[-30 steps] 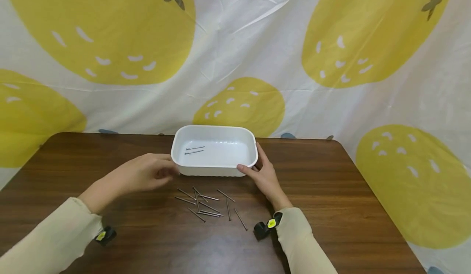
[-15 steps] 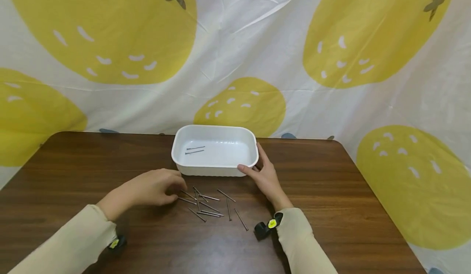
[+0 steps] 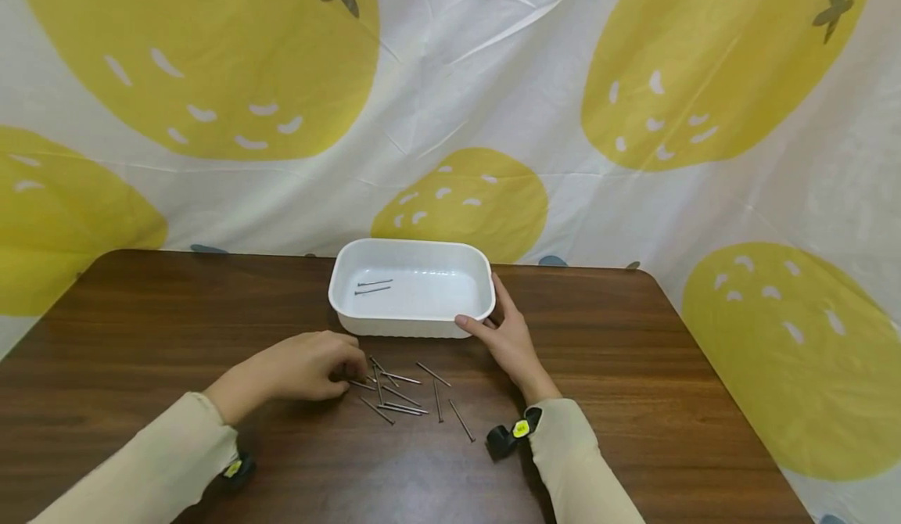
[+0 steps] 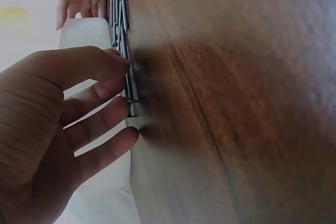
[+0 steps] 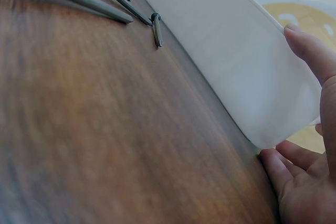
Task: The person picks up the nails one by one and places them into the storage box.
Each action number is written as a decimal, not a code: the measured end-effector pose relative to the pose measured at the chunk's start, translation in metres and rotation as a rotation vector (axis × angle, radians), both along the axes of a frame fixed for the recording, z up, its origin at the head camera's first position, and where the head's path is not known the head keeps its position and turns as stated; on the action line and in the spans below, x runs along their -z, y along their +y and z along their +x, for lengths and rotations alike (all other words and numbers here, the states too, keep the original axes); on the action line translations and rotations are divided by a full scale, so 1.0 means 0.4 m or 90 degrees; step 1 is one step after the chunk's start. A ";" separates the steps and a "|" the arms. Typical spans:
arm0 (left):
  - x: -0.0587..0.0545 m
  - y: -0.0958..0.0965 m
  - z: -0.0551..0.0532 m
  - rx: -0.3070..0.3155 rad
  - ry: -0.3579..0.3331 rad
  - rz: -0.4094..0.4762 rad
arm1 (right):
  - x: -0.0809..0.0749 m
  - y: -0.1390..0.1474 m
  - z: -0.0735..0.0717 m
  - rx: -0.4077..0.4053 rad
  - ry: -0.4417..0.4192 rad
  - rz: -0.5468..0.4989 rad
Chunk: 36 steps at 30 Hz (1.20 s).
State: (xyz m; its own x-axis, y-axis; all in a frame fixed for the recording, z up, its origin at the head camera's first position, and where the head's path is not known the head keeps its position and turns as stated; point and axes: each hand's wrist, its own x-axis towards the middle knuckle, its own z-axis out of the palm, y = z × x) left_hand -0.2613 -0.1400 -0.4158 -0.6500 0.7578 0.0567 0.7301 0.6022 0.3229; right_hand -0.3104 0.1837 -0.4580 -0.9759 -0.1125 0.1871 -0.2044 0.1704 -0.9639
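A white rectangular plastic box [image 3: 404, 327] stands at the back of the table with two nails [image 3: 373, 290] lying inside. My right hand [image 3: 512, 346] grips its right front corner, thumb over the rim and fingers against the side. In front of the box several steel nails [image 3: 403, 408] lie in a loose heap. At the heap's left edge is my left hand [image 3: 306, 367], thumb and index finger bent down over the nails. In the left wrist view, nail heads [image 4: 132, 101] show beside those fingertips; whether they pinch a nail I cannot tell.
The brown wooden table [image 3: 633, 399] reaches back to a white cloth [image 3: 450, 86] printed with yellow fruit. A black wrist camera [image 3: 501, 439] sits under the right sleeve cuff, another [image 3: 239, 469] by the left one.
My left hand has come from beside the box's left front corner down and right to the nail heap. The right hand and box stay in place.
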 end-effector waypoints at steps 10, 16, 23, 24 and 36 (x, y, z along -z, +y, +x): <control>0.005 0.030 -0.002 -0.002 0.030 -0.029 | 0.000 0.006 0.000 0.005 -0.003 0.013; -0.003 0.041 -0.004 0.007 0.019 -0.045 | 0.003 0.005 -0.002 0.003 -0.002 0.014; -0.020 0.034 -0.001 0.014 0.006 -0.054 | 0.004 0.001 -0.002 0.000 -0.003 0.013; -0.021 0.033 -0.001 0.013 0.003 -0.055 | 0.004 0.001 -0.002 0.000 -0.004 0.013; -0.014 0.051 0.002 0.001 -0.011 -0.060 | 0.004 0.002 -0.001 0.000 -0.003 0.012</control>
State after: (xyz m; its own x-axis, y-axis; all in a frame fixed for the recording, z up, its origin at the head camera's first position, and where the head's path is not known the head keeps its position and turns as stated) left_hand -0.2604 -0.1197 -0.4103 -0.6489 0.7604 -0.0262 0.7261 0.6291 0.2775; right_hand -0.3107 0.1846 -0.4595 -0.9768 -0.1156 0.1802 -0.1997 0.1886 -0.9615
